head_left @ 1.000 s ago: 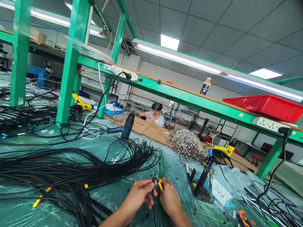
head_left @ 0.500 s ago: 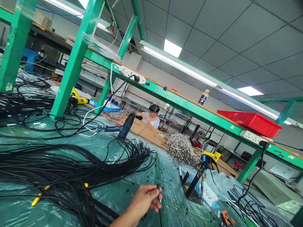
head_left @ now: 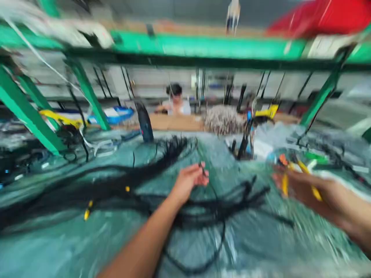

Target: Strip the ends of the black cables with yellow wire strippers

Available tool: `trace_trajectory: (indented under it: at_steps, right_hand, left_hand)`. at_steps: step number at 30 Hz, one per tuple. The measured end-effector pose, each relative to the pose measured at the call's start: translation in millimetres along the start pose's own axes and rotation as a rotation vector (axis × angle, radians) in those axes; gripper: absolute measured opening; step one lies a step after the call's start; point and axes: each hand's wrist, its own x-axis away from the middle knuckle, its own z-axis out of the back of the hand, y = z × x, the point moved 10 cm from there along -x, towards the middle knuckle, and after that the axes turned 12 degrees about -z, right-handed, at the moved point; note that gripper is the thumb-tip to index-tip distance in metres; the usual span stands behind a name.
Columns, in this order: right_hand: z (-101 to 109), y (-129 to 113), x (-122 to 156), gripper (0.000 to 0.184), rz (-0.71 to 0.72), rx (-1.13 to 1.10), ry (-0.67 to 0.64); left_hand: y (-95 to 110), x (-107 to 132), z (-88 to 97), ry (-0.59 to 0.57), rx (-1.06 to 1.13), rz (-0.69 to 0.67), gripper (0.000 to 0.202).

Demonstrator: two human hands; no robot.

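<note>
The picture is smeared by motion. My left hand [head_left: 189, 180] is raised over the green plastic-covered bench [head_left: 87, 247] and pinches the end of a thin black cable [head_left: 216, 200] that trails down toward me. My right hand [head_left: 304, 189] comes in from the right, its fingers closed round a yellow-handled tool [head_left: 308, 181]. A large bundle of black cables [head_left: 95, 189] lies to the left of my left hand, and a few more black cables [head_left: 246, 191] lie between the two hands.
A black metal stand [head_left: 243, 144] and a heap of grey-white wire pieces [head_left: 223, 119] lie beyond my hands. A dark heat gun [head_left: 144, 122] stands at the back left. Green frame posts [head_left: 23, 112] rise on the left. A person [head_left: 175, 101] sits at the far bench.
The view has swung downward and blurred. My left hand has lifted the black cable up and away from me. My right hand, out of view half a second ago, is back at the right with the yellow tool.
</note>
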Motion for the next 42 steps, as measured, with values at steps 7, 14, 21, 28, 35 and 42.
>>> trace_trajectory:
  at_steps: [7, 14, 21, 28, 35, 42]
  right_hand:
    - [-128, 22, 10, 0.045, -0.295, -0.169, -0.656]
    - [-161, 24, -7, 0.037, -0.123, 0.142, -0.605]
    - [-167, 71, -17, 0.039, 0.105, 0.601, -0.512]
    - [-167, 45, 3, 0.028, 0.386, 0.639, -0.452]
    - [-166, 58, 5, 0.036, 0.316, 0.64, -0.475]
    - [-168, 54, 8, 0.044, 0.359, 0.725, -0.42]
  left_hand:
    - [-6, -12, 2.5, -0.024, 0.049, -0.029, 0.029]
    - [15, -22, -5.4, 0.012, 0.069, -0.077, 0.019]
    - [-7, -22, 14.3, 0.075, 0.042, -0.026, 0.016]
    - [9, -21, 12.8, 0.095, -0.122, -0.055, 0.02]
    - [-3, -18, -1.8, 0.047, -0.119, -0.015, 0.016]
    - [8, -13, -3.4, 0.063, -0.127, -0.054, 0.016]
